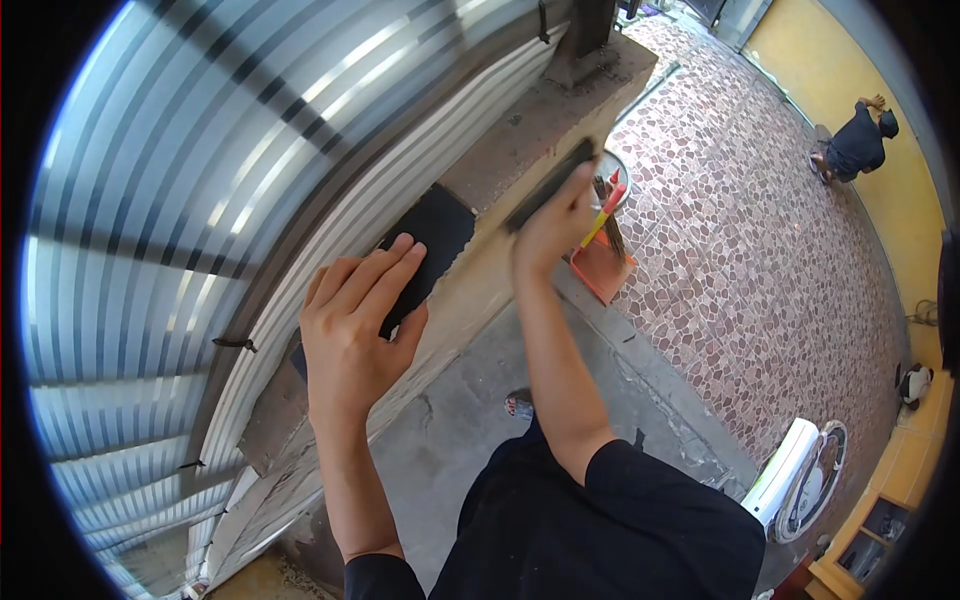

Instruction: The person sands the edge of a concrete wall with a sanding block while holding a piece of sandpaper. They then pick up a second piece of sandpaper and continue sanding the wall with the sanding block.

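A black sheet (pixel 445 235), which looks like sandpaper, lies on top of a low wall's ledge, with a ragged edge along the ledge's side. My left hand (pixel 360 310) presses it down with flat fingers close together, the thumb at its near edge. Part of the sheet is hidden beneath that hand. Beyond it, my right hand (pixel 555 225) grips a narrow dark strip (pixel 550 185) beside the wall's rough plaster face. Motion blurs the strip, so its surface and whether it touches the wall cannot be made out.
Corrugated translucent panels (pixel 150 230) rise along the left of the ledge (pixel 520 130). An orange dustpan (pixel 605 270) and a brush with a red and yellow handle (pixel 610 205) stand past my right hand. Another person (pixel 855 140) is by the yellow wall (pixel 810 50).
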`<state>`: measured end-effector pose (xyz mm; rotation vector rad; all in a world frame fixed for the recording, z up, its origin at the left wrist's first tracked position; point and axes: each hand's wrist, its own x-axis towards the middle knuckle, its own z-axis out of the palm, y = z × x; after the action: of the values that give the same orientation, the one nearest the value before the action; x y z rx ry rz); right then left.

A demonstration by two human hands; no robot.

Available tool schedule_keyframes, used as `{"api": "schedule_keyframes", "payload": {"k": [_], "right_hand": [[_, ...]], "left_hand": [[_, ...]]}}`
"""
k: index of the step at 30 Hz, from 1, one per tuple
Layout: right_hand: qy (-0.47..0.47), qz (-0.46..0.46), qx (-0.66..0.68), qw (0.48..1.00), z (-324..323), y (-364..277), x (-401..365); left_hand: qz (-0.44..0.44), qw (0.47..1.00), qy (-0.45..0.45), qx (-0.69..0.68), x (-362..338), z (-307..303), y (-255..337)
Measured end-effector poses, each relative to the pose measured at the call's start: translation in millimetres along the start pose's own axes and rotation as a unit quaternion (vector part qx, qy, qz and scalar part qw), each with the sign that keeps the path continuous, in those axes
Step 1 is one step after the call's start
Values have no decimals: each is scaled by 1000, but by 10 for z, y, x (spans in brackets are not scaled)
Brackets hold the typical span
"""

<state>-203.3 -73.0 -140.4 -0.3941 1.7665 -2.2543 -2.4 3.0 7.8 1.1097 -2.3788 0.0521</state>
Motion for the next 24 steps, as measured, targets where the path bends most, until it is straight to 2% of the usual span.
{"api": "schedule_keyframes", "payload": {"k": [2, 3, 5, 6, 8, 10, 13, 14, 17, 18, 20, 21, 24], "right_hand": [[-27, -16, -20, 999, -99, -115, -546], [-21, -16, -21, 999, -74, -75, -484], [68, -141, 3, 988, 81, 55, -275], [74, -137, 2, 988, 117, 58, -105], [-7, 2, 53, 999, 68, -21, 255], [13, 3, 11, 1000, 50, -47, 63], [58, -120, -9, 991, 13, 56, -511], [61, -121, -10, 991, 16, 65, -403], [54, -22, -6, 998, 125, 83, 350], [56, -20, -6, 998, 98, 4, 385], [-13, 55, -8, 998, 44, -121, 420], [25, -4, 27, 999, 81, -34, 177], [24, -56, -14, 998, -36, 10, -658]], "left_hand": [[8, 1000, 0, -1, 21, 7, -6], [2, 1000, -1, -3, 2, 5, -5], [0, 1000, -6, -6, -7, 22, 4], [1, 1000, -3, -1, -8, 25, 4], [10, 1000, -6, 2, -3, 9, -13], [0, 1000, -8, 4, -7, 7, -4], [-1, 1000, -7, 11, -10, 19, -4], [3, 1000, -7, 9, -13, 34, 3], [5, 1000, -5, 18, -2, 1, 5], [1, 1000, -10, 14, 24, -24, 45], [-2, 1000, -18, 6, 29, -34, 65], [-2, 1000, -15, 5, 28, -27, 60], [4, 1000, -15, 6, 39, -21, 54]]}}
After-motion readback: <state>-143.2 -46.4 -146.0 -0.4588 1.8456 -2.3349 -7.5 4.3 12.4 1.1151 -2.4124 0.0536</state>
